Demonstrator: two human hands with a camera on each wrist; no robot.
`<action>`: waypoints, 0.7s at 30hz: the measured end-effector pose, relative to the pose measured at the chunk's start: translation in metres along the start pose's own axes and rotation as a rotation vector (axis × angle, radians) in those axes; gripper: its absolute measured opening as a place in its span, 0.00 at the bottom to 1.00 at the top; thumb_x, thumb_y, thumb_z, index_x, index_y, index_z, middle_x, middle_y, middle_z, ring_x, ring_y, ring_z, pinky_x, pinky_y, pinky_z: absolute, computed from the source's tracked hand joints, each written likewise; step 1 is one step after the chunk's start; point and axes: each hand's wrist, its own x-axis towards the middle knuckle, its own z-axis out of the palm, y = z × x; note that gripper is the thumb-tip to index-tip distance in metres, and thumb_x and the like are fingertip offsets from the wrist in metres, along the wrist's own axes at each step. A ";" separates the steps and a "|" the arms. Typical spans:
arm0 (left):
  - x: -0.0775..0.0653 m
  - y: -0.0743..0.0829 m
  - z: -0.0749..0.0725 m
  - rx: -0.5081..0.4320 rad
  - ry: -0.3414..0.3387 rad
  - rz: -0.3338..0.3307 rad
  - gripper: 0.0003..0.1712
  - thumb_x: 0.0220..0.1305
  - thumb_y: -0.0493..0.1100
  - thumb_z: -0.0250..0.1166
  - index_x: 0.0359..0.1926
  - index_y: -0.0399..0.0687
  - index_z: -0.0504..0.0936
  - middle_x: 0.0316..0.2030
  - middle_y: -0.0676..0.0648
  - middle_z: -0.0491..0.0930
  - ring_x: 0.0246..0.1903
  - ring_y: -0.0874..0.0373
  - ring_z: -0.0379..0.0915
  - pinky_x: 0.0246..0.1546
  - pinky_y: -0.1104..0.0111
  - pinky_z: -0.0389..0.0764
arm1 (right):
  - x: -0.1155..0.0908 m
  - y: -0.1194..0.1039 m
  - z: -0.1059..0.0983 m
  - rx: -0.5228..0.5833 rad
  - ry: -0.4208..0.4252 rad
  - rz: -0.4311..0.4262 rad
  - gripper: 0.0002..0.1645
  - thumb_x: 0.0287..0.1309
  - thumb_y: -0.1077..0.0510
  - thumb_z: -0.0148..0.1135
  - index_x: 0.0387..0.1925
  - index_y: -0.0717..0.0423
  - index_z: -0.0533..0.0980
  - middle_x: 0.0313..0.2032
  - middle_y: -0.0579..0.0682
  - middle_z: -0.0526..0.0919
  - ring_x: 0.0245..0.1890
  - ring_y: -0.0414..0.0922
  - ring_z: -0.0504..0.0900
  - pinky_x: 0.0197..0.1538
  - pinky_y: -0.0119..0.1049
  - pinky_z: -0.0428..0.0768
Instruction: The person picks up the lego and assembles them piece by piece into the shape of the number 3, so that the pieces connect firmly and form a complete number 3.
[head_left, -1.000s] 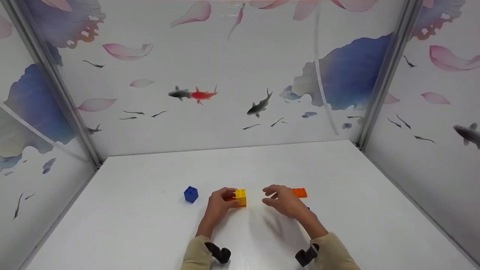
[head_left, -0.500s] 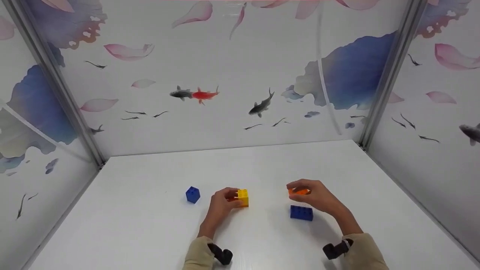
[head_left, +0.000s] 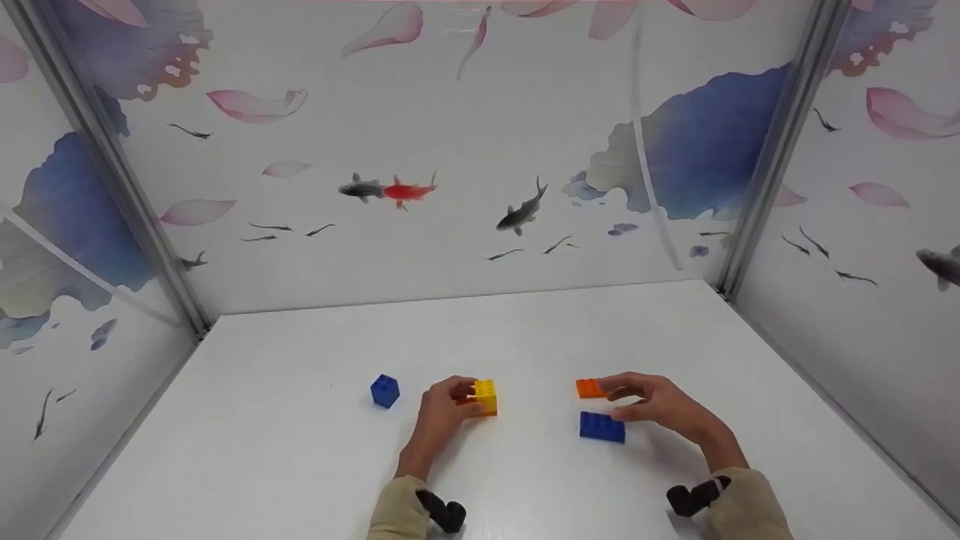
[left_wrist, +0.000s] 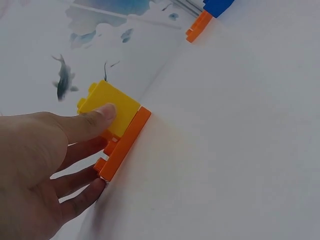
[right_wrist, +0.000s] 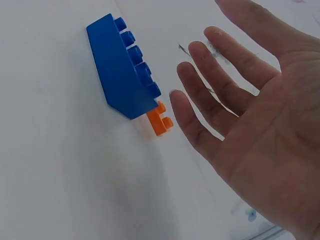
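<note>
My left hand [head_left: 441, 409] holds a yellow toy building brick [left_wrist: 107, 93], thumb on its near face and fingers behind. This brick sits on one end of a flat orange brick [left_wrist: 126, 145], whose other end shows bare studs in the left wrist view. With fingers spread and loosely bent, my right hand [head_left: 664, 405] holds nothing. It hovers beside a long blue brick [head_left: 601, 427] and a second flat orange brick [head_left: 589, 388]. From the right wrist, the blue brick [right_wrist: 120, 70] partly hides that orange one [right_wrist: 159, 120].
A small blue brick [head_left: 385, 391] stands on the white table [head_left: 300, 465], left of my left hand. Printed wall panels [head_left: 465, 135] enclose the table at the back and both sides.
My right hand went right from mid-table to the second orange brick, then drew off further right, leaving the orange and long blue bricks in place. My left hand keeps its hold.
</note>
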 end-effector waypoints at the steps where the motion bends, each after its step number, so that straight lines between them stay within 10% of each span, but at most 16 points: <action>1: 0.000 0.000 0.000 0.000 -0.002 0.009 0.22 0.62 0.38 0.70 0.58 0.46 0.81 0.52 0.45 0.83 0.52 0.52 0.79 0.61 0.59 0.80 | -0.001 0.002 -0.001 -0.001 -0.012 0.007 0.32 0.64 0.52 0.65 0.67 0.56 0.71 0.65 0.62 0.74 0.64 0.58 0.74 0.64 0.52 0.78; 6: 0.001 -0.001 -0.001 -0.019 0.003 0.034 0.21 0.62 0.39 0.71 0.57 0.45 0.81 0.52 0.44 0.84 0.52 0.51 0.80 0.60 0.59 0.81 | -0.003 0.009 -0.004 -0.015 -0.065 0.042 0.35 0.62 0.51 0.67 0.67 0.58 0.70 0.66 0.62 0.73 0.64 0.58 0.75 0.67 0.64 0.70; 21: 0.001 -0.005 -0.001 -0.072 -0.019 0.004 0.22 0.63 0.39 0.70 0.58 0.44 0.81 0.54 0.44 0.83 0.53 0.52 0.79 0.61 0.61 0.80 | 0.004 0.010 0.008 -0.178 -0.065 0.148 0.36 0.51 0.53 0.77 0.63 0.52 0.75 0.56 0.52 0.79 0.54 0.49 0.74 0.65 0.56 0.75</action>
